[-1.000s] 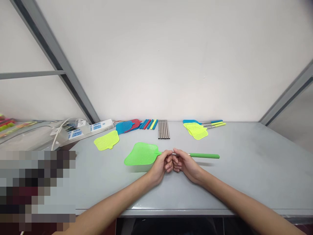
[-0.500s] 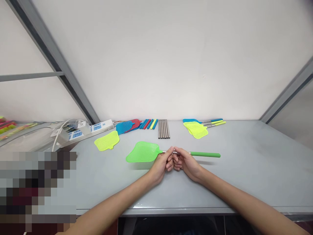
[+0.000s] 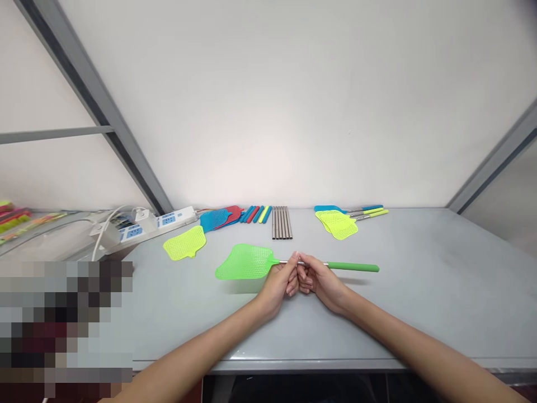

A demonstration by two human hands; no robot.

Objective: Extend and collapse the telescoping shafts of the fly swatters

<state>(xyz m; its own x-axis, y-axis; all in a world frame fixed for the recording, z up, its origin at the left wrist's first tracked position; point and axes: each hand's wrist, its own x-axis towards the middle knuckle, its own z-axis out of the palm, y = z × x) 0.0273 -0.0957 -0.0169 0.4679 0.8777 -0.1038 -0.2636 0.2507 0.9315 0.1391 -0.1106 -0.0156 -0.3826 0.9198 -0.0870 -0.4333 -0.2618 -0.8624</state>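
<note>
A green fly swatter (image 3: 247,262) is held level just above the table, its perforated head to the left and its green grip to the right. My left hand (image 3: 283,280) is closed on the metal rod near the head. Right beside it, my right hand (image 3: 316,277) closes on the same rod, nearer the grip. Both thumbs lie along the rod, their tips almost meeting; the curled fingers hide part of the metal. Behind the hands lies a row of metal tubes (image 3: 282,223). Left of these are several blue, red and yellow grips (image 3: 255,214).
A loose yellow swatter head (image 3: 184,243) lies on the grey table (image 3: 419,291), near blue (image 3: 213,219) and red heads (image 3: 235,213). At back right are several whole swatters (image 3: 342,226) in a pile. A white power strip (image 3: 146,226) with cables runs along the left.
Both hands keep their hold on the green fly swatter, which stays almost in place. The whole view has shifted very slightly downward.
</note>
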